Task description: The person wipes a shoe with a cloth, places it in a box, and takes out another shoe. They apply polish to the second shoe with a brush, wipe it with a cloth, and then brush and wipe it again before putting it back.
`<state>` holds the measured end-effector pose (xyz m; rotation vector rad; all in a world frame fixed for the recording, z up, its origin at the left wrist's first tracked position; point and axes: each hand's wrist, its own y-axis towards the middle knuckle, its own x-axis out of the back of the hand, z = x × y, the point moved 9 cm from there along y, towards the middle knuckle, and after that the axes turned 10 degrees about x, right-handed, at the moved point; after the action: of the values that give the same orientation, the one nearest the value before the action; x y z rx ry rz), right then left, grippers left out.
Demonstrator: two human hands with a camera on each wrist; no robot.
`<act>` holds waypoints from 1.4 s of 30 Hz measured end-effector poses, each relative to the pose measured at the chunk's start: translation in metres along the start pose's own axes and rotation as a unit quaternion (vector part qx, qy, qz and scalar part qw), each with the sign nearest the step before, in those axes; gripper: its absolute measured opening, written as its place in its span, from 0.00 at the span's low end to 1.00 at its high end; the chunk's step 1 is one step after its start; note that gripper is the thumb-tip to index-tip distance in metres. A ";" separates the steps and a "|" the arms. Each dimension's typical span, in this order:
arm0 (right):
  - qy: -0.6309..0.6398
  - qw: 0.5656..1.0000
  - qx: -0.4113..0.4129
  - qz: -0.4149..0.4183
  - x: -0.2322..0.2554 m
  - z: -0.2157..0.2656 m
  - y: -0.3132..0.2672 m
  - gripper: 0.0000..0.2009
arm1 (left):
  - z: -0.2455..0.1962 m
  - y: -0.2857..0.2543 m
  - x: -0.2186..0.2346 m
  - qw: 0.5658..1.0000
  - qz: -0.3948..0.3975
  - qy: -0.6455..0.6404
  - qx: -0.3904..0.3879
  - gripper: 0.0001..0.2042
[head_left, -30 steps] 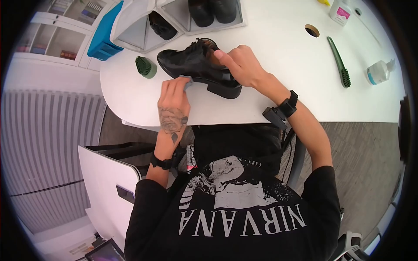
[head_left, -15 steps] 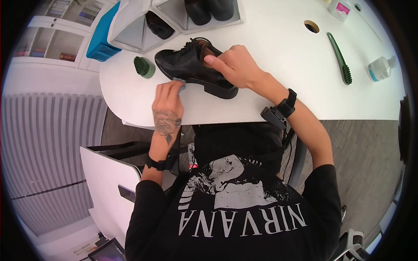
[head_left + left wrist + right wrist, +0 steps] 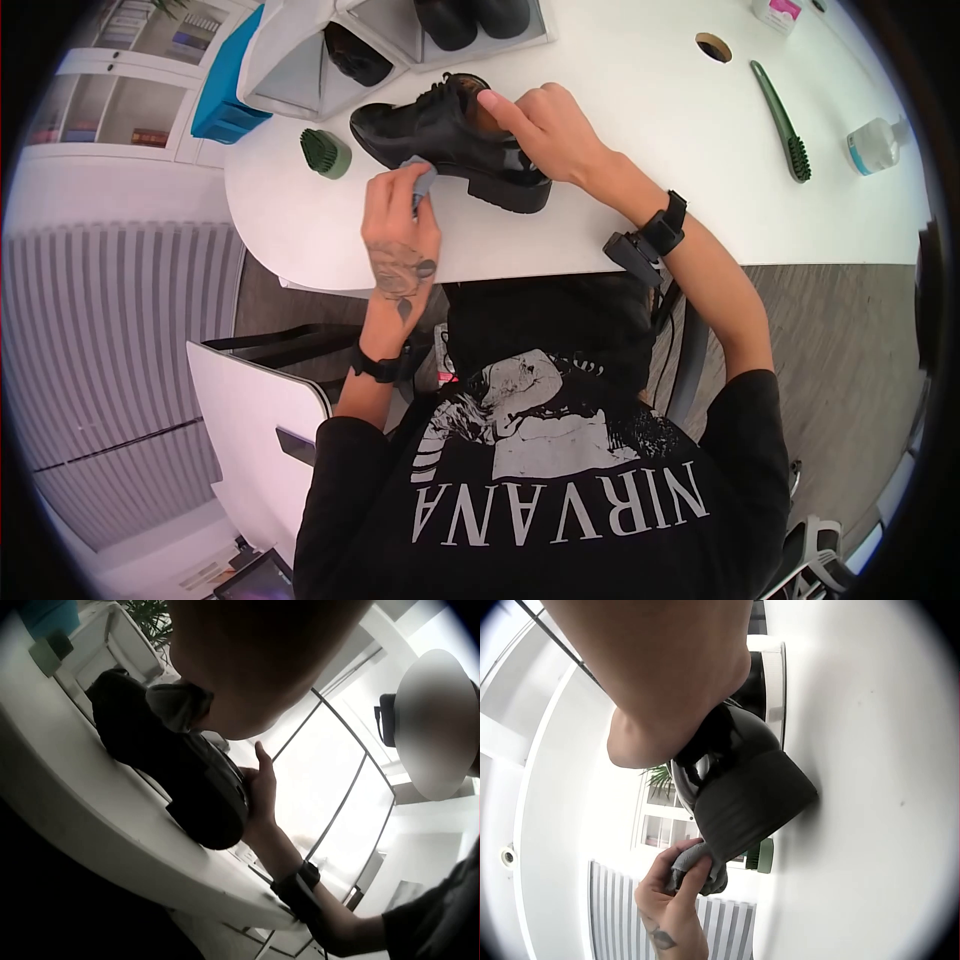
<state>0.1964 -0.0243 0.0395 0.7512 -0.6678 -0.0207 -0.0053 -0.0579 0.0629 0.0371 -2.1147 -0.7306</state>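
A glossy black lace-up shoe (image 3: 450,140) with a low block heel sits on the white table, toe to the left. My right hand (image 3: 562,138) grips it at the opening, thumb at the inner edge and fingers hidden behind the heel end. My left hand (image 3: 400,222) pinches a crumpled grey cloth (image 3: 424,182) against the near side of the shoe, just above the sole and towards the toe. In the right wrist view, the cloth (image 3: 697,870) is bunched between thumb and fingers. The left wrist view shows the shoe's dark sole (image 3: 180,776) from the side.
A green brush (image 3: 326,153) stands just left of the toe. Behind the shoe are white-framed boxes (image 3: 395,85) with other black shoes. On the right lie a long-handled green brush (image 3: 780,122) and a clear pump bottle (image 3: 873,147). The table has a round hole (image 3: 713,47).
My left hand slid the cloth towards the toe, then back a little towards the heel. The right hand keeps its grip on the shoe. The head view has shifted slightly.
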 end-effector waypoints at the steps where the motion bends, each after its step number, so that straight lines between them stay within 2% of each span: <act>1: 0.013 1.000 -0.009 -0.013 0.003 0.001 0.001 0.33 | -0.008 -0.003 -0.004 1.000 -0.003 0.000 -0.015 0.18; 2: 0.026 0.999 -0.017 -0.027 0.005 0.002 0.002 0.39 | -0.011 -0.003 -0.007 1.000 0.002 -0.004 -0.010 0.19; 3: 0.033 0.999 -0.032 -0.030 0.006 0.002 0.002 0.40 | -0.014 -0.003 -0.009 1.000 0.006 -0.007 -0.007 0.19; 5: 0.014 0.999 -0.036 -0.007 0.003 0.000 -0.001 0.29 | -0.022 -0.005 -0.013 1.000 0.019 -0.009 0.006 0.19; 6: -0.013 0.999 -0.023 0.018 -0.001 -0.003 -0.002 0.20 | -0.026 -0.007 -0.015 1.000 0.021 -0.010 0.004 0.18; 7: -0.028 0.999 -0.017 0.031 -0.002 -0.004 -0.002 0.17 | -0.030 -0.008 -0.016 1.000 0.023 -0.011 0.001 0.18; 11: -0.031 0.999 -0.009 0.024 -0.002 -0.003 -0.001 0.19 | -0.038 -0.009 -0.018 1.000 0.027 -0.006 -0.004 0.18; 13: -0.002 1.000 -0.010 -0.013 0.001 -0.002 -0.001 0.30 | -0.043 -0.014 -0.021 1.000 0.017 -0.006 -0.023 0.19; 16: -0.084 0.994 0.069 -0.029 -0.003 -0.002 -0.004 0.17 | -0.049 -0.019 -0.026 0.999 0.022 -0.021 -0.035 0.21; 20: -0.105 0.990 0.093 -0.004 -0.009 -0.006 -0.007 0.16 | -0.073 -0.034 -0.034 0.994 0.050 -0.070 -0.073 0.22; 21: -0.111 0.989 0.095 -0.001 -0.010 -0.007 -0.007 0.16 | -0.081 -0.038 -0.036 0.989 0.071 -0.092 -0.092 0.21; 24: -0.121 0.990 0.058 0.038 -0.013 -0.007 -0.008 0.16 | -0.111 -0.081 -0.064 0.940 0.221 -0.156 -0.208 0.21; 25: -0.125 0.990 0.041 0.054 -0.013 -0.009 -0.006 0.16 | -0.109 -0.080 -0.055 0.948 0.176 -0.148 -0.219 0.21; 27: -0.068 0.997 0.022 0.023 -0.009 -0.012 -0.002 0.15 | -0.110 -0.070 -0.032 0.955 0.097 -0.136 -0.246 0.22; 28: -0.054 0.998 0.008 0.019 -0.009 -0.013 -0.005 0.15 | -0.099 -0.053 -0.017 0.969 0.062 -0.085 -0.224 0.23; 30: -0.038 0.999 -0.012 0.020 -0.011 -0.014 -0.007 0.16 | -0.059 -0.023 -0.004 0.991 0.025 -0.074 -0.107 0.26; 32: -0.044 0.999 0.005 0.006 -0.012 -0.015 -0.005 0.16 | -0.037 -0.016 -0.011 0.995 -0.001 -0.061 -0.079 0.25; 35: -0.077 0.995 0.055 -0.040 -0.013 -0.017 -0.011 0.18 | -0.062 -0.041 -0.026 0.987 -0.013 -0.047 -0.151 0.23; 38: -0.133 0.986 0.088 -0.054 -0.012 -0.012 -0.013 0.18 | -0.077 -0.054 -0.032 0.984 0.011 -0.059 -0.167 0.22; 40: -0.158 0.979 0.111 -0.058 -0.012 -0.008 -0.013 0.17 | -0.081 -0.065 -0.040 0.975 0.093 -0.094 -0.176 0.25; 42: -0.077 0.997 0.001 0.023 -0.008 -0.008 -0.006 0.16 | -0.086 -0.080 -0.054 0.959 0.167 -0.134 -0.187 0.26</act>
<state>0.1959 -0.0211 0.0269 0.7405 -0.8323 -0.0367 0.0744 -0.1501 0.0204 -0.6426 -2.1197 -0.9550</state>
